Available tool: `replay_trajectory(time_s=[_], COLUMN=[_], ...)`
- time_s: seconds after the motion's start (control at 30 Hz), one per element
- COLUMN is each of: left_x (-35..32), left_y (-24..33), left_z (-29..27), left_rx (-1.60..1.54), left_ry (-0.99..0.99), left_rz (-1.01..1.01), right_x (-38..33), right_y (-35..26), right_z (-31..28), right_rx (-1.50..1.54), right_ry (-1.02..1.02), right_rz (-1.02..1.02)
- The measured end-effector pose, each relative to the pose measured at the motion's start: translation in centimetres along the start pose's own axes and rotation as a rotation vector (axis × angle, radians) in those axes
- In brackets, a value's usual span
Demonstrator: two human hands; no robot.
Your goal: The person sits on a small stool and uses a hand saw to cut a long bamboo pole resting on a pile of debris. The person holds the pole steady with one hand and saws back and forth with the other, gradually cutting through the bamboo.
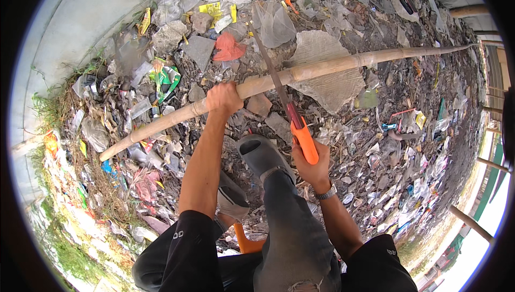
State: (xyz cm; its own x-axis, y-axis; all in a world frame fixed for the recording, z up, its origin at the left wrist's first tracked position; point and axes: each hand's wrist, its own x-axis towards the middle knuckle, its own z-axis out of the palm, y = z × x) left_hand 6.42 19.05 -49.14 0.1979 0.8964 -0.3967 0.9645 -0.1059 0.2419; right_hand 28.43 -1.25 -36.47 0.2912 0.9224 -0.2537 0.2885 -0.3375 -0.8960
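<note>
One bamboo pole [300, 72], gripped by the left hand [223, 99]. One orange-handled saw [292, 117], gripped by the right hand [311, 168]. Two grey clogs [260, 155], below both grips.

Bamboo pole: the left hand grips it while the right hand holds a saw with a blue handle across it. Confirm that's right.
Not quite. The saw handle is orange, not blue, as the head view shows. The left hand does grip the bamboo pole, and the right hand holds the saw across it.

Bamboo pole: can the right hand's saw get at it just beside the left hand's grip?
Probably yes. The right hand holds the orange-handled saw with its blade already lying across the bamboo pole, right of the left hand gripping it. Nothing lies between blade and pole.
</note>
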Motion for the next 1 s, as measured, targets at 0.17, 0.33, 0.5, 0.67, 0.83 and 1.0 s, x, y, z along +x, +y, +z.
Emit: replay_trajectory(time_s=[0.17,0.33,0.5,0.67,0.83,1.0], left_x=[0.2,-0.6,-1.2,-1.7,-1.6,-1.8], left_y=[-0.2,0.6,-0.2,-0.2,-0.2,1.5], left_z=[-2.8,-0.2,0.1,0.4,0.1,-0.2], left_rx=[0.04,0.0,-0.003,-0.034,-0.048,-0.099], left_ry=[0.032,0.047,0.017,0.049,0.013,-0.016], left_rz=[-0.022,-0.024,-0.019,-0.033,-0.078,-0.126], right_x=[-8.9,-1.2,-2.1,-1.3,1.4,0.4], right_y=[-1.3,-0.1,0.1,-3.2,-7.5,-7.0], right_z=[-3.9,0.4,-0.7,-0.7,-1.5,-2.6], right_rx=[-0.091,-0.052,-0.063,-0.03,-0.109,-0.13], right_ry=[-0.026,-0.046,-0.005,-0.048,-0.128,-0.098], right_rz=[0.081,0.016,0.016,0.028,0.011,0.07])
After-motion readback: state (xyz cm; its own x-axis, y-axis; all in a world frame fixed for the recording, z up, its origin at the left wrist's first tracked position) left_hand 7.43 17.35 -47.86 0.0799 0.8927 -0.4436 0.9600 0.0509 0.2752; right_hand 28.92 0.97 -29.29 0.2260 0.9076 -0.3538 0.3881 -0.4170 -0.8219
